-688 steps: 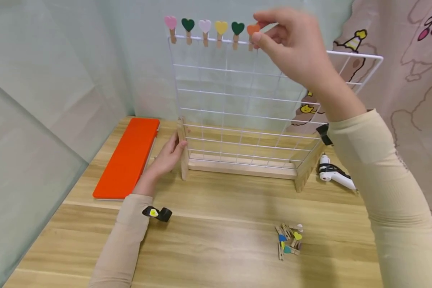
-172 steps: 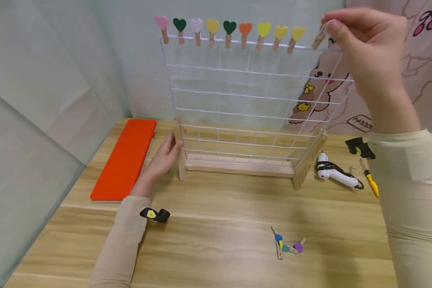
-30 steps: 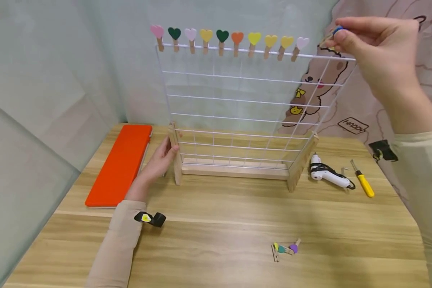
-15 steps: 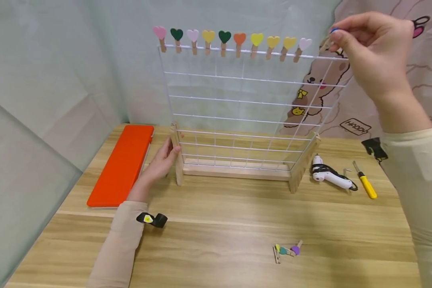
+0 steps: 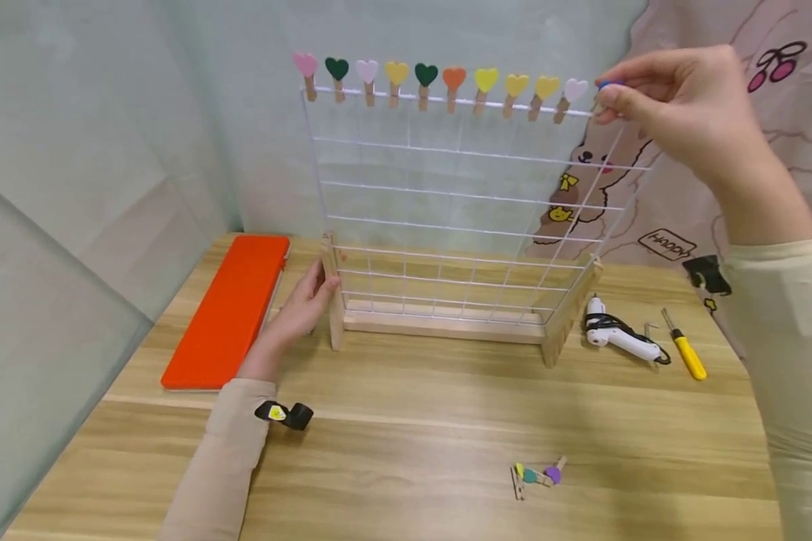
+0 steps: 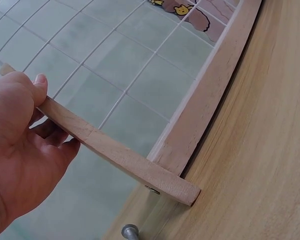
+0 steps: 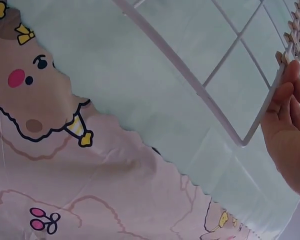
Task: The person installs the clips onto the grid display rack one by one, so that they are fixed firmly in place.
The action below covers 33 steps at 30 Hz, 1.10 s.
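Observation:
A white wire grid panel (image 5: pixel 446 151) stands in a wooden base (image 5: pixel 446 324). My left hand (image 5: pixel 304 302) grips its left wooden upright (image 6: pixel 122 152), thumb on one side and fingers on the other in the left wrist view. Up at the top wire, my right hand (image 5: pixel 690 113) pinches a small clothespin with a blue heart (image 5: pixel 609 86), mostly hidden by the fingers. The clothespin is at the wire just right of a white-heart clothespin (image 5: pixel 575 90); whether it bites the wire, I cannot tell. More heart clothespins, including an orange one (image 5: pixel 454 78), line the wire leftward.
Several loose clothespins, among them a purple-heart one (image 5: pixel 552 474), lie on the table (image 5: pixel 406 421). An orange-red case (image 5: pixel 230 312) lies at the left. Right of the base are a white glue gun (image 5: pixel 622 338), a small hex key (image 5: pixel 649 328) and a yellow-handled screwdriver (image 5: pixel 689 355).
My right hand has moved left and down to the top wire with the blue clothespin. Earlier, yellow and white clothespins joined the row and the table pile shrank. My left hand keeps its grip.

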Each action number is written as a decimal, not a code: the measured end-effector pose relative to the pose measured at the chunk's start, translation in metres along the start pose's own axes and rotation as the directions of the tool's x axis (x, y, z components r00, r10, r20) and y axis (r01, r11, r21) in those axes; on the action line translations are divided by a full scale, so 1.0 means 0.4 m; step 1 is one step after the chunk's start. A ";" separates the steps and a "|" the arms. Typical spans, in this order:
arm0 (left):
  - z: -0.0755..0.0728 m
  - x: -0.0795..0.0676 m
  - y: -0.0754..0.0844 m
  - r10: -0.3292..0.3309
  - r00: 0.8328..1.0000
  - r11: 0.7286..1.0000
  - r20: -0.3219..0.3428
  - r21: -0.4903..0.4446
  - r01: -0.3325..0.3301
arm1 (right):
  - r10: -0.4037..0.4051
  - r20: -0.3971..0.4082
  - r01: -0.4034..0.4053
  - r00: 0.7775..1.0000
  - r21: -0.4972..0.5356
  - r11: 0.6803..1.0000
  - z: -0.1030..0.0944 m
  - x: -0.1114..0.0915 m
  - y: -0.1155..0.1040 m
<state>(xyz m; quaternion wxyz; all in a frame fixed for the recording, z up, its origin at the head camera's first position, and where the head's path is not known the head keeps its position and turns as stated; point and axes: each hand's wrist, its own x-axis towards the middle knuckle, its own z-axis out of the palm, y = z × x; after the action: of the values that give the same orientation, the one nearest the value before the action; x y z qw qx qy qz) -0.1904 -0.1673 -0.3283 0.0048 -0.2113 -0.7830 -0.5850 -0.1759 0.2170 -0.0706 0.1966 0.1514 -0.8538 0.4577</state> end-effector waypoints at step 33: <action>0.007 0.009 -0.004 -0.025 1.000 1.000 -0.002 -0.013 0.025 | -0.038 0.650 0.147 0.759 -0.113 0.983 0.215 -0.583 0.466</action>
<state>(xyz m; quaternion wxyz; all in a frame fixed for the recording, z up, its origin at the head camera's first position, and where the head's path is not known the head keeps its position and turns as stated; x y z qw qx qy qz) -0.1934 -0.1641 -0.3299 -0.0029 -0.2010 -0.7817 -0.5904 -0.0700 0.2629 -0.3590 -0.0748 0.3254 -0.8940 0.2987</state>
